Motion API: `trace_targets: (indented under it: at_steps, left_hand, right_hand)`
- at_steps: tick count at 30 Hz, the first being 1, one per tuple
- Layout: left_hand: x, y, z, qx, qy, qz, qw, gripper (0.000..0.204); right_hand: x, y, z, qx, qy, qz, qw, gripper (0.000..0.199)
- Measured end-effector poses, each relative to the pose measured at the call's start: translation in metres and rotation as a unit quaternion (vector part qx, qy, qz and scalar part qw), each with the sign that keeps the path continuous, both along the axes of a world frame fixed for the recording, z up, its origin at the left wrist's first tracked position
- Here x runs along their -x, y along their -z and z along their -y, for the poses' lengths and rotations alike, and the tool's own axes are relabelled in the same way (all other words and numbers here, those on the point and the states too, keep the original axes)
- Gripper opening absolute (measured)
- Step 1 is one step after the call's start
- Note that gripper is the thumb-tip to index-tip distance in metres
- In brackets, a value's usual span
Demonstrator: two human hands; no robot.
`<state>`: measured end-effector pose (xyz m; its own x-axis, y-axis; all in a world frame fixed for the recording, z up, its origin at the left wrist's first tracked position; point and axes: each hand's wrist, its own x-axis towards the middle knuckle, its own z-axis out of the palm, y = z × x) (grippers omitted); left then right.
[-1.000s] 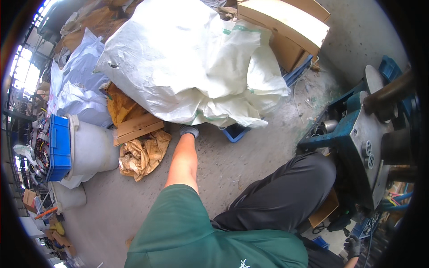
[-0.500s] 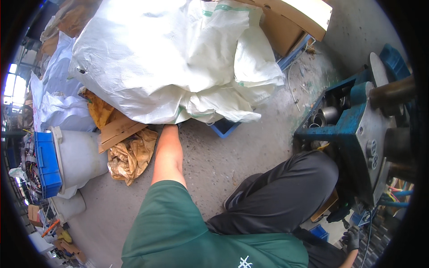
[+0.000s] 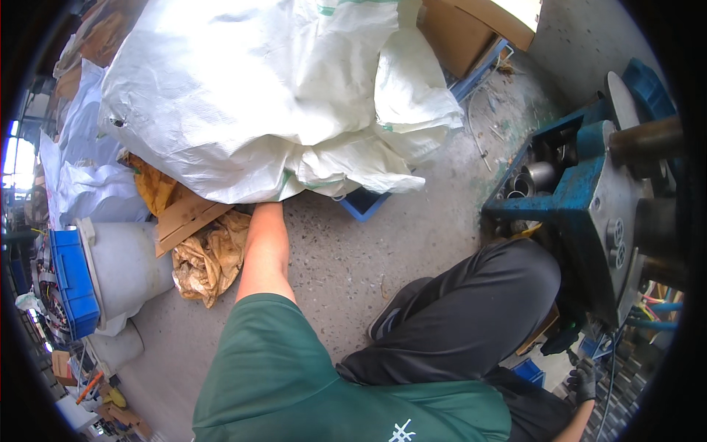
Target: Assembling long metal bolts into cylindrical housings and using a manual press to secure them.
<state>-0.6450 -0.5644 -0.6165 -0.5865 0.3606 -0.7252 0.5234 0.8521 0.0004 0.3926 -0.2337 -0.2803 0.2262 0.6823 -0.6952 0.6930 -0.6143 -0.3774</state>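
Note:
My bare left forearm (image 3: 265, 247) reaches forward from a green sleeve. It goes in beneath a large white woven sack (image 3: 243, 96), whose folds cover my left hand. A crumpled brown sheet (image 3: 210, 261) and a flattened piece of cardboard (image 3: 188, 225) lie just left of that forearm. At the lower right, beyond my bent knee, is my right hand (image 3: 582, 381) in a dark grey glove. It is near grey metal bars, small in the picture, and I cannot make out its fingers or whether it holds anything.
A blue crate (image 3: 361, 208) shows partly under the sack. To the right stands a blue machine (image 3: 549, 199) with metal rings in it. On the left are a large grey bucket (image 3: 125, 258) and a blue bin (image 3: 72, 283). A cardboard box (image 3: 456, 37) sits at the back.
The view has shifted slightly, so most things sit a little farther left. My left arm is still under the sack, and my right hand remains at the lower right.

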Motion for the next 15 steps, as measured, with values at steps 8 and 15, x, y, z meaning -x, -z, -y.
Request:
trace_targets:
  at_steps: [8, 15]
  left_hand:
    - [-0.059, 0.013, 0.012, 0.009, 0.035, 0.019, 0.999, 0.066]
    - [-0.086, 0.018, 0.030, -0.062, -0.029, -0.089, 0.994, 0.069]
  right_hand:
    - [-0.010, -0.005, 0.001, 0.012, -0.011, 0.007, 1.000, 0.029]
    - [-0.003, -0.005, 0.001, 0.014, -0.005, 0.008, 1.000, 0.031]
